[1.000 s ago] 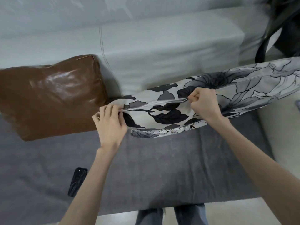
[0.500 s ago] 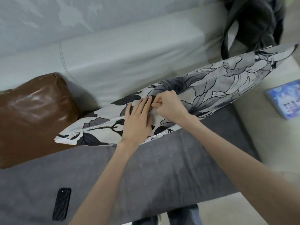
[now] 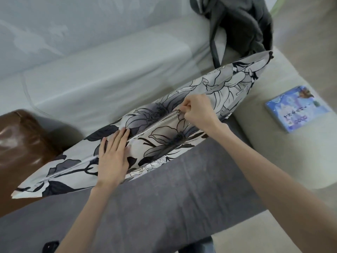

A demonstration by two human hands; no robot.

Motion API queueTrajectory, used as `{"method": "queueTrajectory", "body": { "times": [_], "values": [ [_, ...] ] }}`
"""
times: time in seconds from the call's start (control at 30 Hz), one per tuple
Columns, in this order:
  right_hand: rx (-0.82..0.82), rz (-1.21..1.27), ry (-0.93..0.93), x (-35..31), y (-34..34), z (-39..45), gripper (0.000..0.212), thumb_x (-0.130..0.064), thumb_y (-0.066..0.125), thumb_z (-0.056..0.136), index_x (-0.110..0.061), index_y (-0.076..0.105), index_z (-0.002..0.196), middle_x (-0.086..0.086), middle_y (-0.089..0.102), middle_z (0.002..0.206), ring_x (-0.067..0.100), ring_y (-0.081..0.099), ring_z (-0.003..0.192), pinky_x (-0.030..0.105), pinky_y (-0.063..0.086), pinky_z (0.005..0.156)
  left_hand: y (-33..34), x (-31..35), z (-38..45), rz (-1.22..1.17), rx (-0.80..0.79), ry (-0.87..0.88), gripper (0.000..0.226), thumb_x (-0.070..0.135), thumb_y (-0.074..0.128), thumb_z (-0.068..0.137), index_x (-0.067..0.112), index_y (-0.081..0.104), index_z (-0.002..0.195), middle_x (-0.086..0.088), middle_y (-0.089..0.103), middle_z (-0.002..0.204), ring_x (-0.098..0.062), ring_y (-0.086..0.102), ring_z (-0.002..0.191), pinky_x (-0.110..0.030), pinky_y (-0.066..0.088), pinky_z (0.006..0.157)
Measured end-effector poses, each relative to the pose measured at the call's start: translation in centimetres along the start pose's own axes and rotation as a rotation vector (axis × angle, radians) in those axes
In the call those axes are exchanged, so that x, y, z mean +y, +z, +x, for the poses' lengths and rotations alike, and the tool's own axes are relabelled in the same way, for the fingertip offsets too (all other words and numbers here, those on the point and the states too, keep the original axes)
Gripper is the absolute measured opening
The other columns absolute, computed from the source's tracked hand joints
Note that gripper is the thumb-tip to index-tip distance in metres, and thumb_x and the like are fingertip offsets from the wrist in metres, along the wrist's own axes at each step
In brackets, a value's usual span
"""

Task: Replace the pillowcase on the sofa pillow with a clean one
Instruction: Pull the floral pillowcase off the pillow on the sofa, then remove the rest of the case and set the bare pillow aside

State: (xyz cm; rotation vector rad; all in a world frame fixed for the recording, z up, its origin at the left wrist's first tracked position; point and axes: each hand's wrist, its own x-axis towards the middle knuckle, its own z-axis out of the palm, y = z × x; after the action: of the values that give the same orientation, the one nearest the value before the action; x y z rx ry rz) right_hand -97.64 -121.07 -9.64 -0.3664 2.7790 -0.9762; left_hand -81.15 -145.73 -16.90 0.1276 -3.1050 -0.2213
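A sofa pillow in a grey, black and white floral pillowcase (image 3: 164, 139) stands on its edge across the sofa seat, zipper side up. My left hand (image 3: 113, 156) lies flat on the case left of centre, fingers pressing beside the zipper line. My right hand (image 3: 197, 111) pinches the zipper pull (image 3: 177, 112) at about two thirds of the way along the seam towards the right corner. The seam between my hands looks closed; the pillow's underside is hidden.
A brown leather cushion (image 3: 23, 148) leans at the left against the pale sofa back (image 3: 102, 77). A grey blanket (image 3: 164, 203) covers the seat. A dark bag (image 3: 240, 26) sits top right, a blue book (image 3: 297, 108) on the right armrest, a black phone (image 3: 50, 246) at the bottom edge.
My right hand has drawn the zipper pull rightward along the seam. My left hand slid from the pillow's left corner towards its middle and now lies flat. The view swung right.
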Motion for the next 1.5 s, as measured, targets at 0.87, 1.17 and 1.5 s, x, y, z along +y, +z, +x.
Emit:
{"method": "queueTrajectory", "body": {
  "times": [0.87, 1.17, 1.5],
  "values": [
    [-0.351, -0.190, -0.479, -9.0, 7.7, -6.0, 0.037, 0.003, 0.046, 0.081, -0.007, 0.062, 0.113, 0.008, 0.059, 0.115, 0.026, 0.050, 0.109, 0.035, 0.040, 0.089, -1.0, -2.6, -5.2, -0.057, 0.249, 0.082, 0.019, 0.030, 0.053, 0.091, 0.018, 0.066, 0.086, 0.005, 0.063, 0.079, -0.021, 0.058, 0.078, -0.034, 0.039, 0.084],
    [-0.645, -0.474, -0.191, -12.7, 13.5, -7.6, 0.035, -0.004, 0.051, 0.077, -0.008, 0.057, 0.111, 0.013, 0.059, 0.112, 0.033, 0.058, 0.103, 0.038, 0.048, 0.087, -5.0, -8.2, -9.6, 0.059, 0.049, -0.155, 0.039, 0.023, 0.035, 0.091, 0.018, 0.059, 0.060, -0.004, 0.061, 0.049, -0.027, 0.060, 0.049, -0.037, 0.035, 0.082],
    [-0.304, -0.734, -0.516, -19.5, 19.9, -7.4, 0.077, -0.009, 0.068, 0.062, -0.009, 0.034, 0.131, 0.015, 0.035, 0.132, 0.032, 0.038, 0.118, 0.039, 0.038, 0.087, -5.6, -10.0, -10.4, -0.148, 0.025, -0.484, 0.008, 0.006, 0.057, 0.075, 0.005, 0.062, 0.080, -0.016, 0.060, 0.049, -0.035, 0.058, 0.049, -0.035, 0.042, 0.080]
  ]
}}
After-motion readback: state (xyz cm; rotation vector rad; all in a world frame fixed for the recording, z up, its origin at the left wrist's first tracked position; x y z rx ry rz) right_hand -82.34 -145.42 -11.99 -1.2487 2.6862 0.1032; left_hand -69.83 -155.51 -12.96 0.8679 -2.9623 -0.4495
